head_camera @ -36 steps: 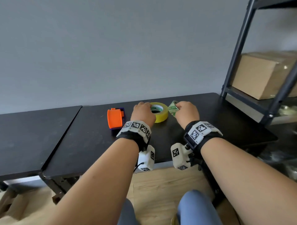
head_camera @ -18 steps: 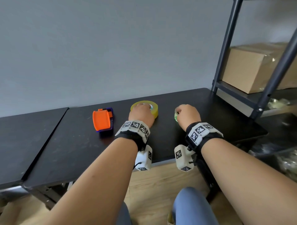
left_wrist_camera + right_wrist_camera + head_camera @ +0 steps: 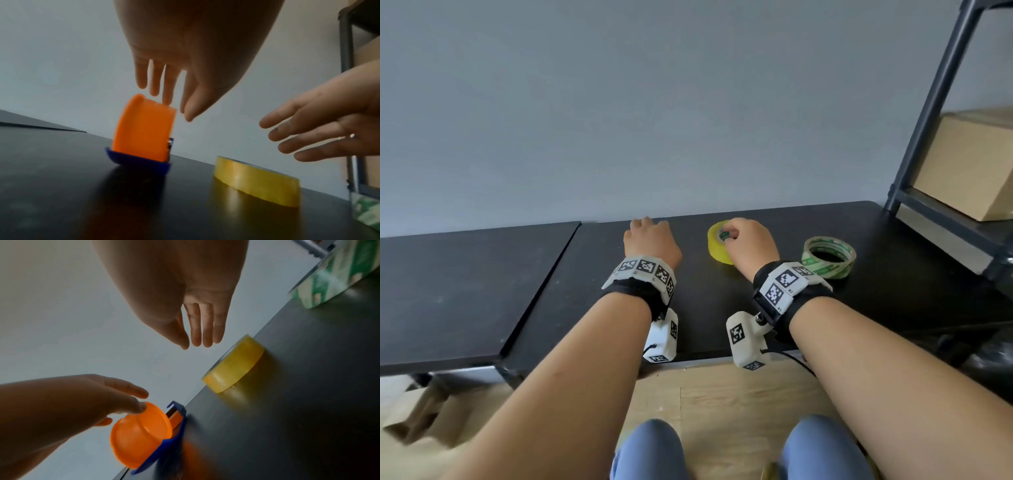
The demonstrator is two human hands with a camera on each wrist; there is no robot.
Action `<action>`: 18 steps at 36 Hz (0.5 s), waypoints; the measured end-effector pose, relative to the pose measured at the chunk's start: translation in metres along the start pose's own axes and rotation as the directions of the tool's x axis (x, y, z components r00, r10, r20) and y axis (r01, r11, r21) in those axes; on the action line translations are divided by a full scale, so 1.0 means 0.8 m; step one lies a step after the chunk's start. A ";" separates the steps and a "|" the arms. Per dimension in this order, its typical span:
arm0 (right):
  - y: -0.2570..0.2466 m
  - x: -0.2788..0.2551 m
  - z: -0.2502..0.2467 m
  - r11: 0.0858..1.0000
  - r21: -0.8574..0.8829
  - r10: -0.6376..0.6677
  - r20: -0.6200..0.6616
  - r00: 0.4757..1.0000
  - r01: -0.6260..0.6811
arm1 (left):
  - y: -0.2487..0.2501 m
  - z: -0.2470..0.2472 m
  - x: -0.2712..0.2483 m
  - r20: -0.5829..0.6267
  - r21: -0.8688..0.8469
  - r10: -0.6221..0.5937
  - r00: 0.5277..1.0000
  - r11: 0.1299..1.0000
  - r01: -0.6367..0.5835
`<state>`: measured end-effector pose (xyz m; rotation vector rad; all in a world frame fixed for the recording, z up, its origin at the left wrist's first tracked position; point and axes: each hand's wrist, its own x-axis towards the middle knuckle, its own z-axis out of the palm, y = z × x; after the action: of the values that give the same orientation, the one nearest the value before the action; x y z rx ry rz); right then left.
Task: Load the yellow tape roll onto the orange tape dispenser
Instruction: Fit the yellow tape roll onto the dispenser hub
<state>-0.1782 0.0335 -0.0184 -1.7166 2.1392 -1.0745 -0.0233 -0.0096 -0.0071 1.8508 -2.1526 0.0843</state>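
Observation:
The orange tape dispenser point(image 3: 144, 129) stands upright on its blue base point(image 3: 137, 160) on the black table point(image 3: 585, 291). My left hand point(image 3: 176, 112) reaches down on it with straight fingers, fingertips touching its top edge; in the head view this hand point(image 3: 650, 240) hides it. The yellow tape roll point(image 3: 717, 248) lies flat just right of the dispenser. My right hand point(image 3: 195, 345) hovers over the roll point(image 3: 234, 365) with fingers straight and holds nothing.
A green-printed tape roll point(image 3: 828, 257) lies flat to the right of my right hand. A black shelf rack point(image 3: 928, 102) with a cardboard box point(image 3: 969, 164) stands at the right end. A second black table point(image 3: 465, 281) adjoins on the left.
My left hand left the yellow roll and moved left onto the dispenser. My right hand let go of the green roll and moved left over the yellow roll.

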 end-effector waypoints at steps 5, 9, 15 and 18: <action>-0.021 0.003 0.031 0.999 0.026 0.016 0.160 0.987 -0.021 | -0.034 0.007 0.007 0.016 -0.065 -0.038 0.999 0.997 0.039; -0.033 -0.001 0.052 0.999 0.043 -0.006 0.224 0.974 -0.003 | -0.047 0.010 0.012 0.003 -0.162 -0.102 0.995 0.982 0.101; -0.049 -0.010 0.074 0.999 0.033 -0.025 0.343 0.939 0.014 | -0.058 0.006 0.015 -0.015 -0.261 -0.180 0.984 0.950 0.170; -0.054 -0.012 0.080 1.000 0.009 -0.027 0.387 0.922 0.025 | -0.061 0.005 0.014 0.028 -0.336 -0.225 0.974 0.916 0.221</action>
<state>-0.1062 0.0133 -0.0391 -1.7827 1.8683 -0.6695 0.0220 -0.0296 -0.0152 1.8642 -1.7950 -0.3057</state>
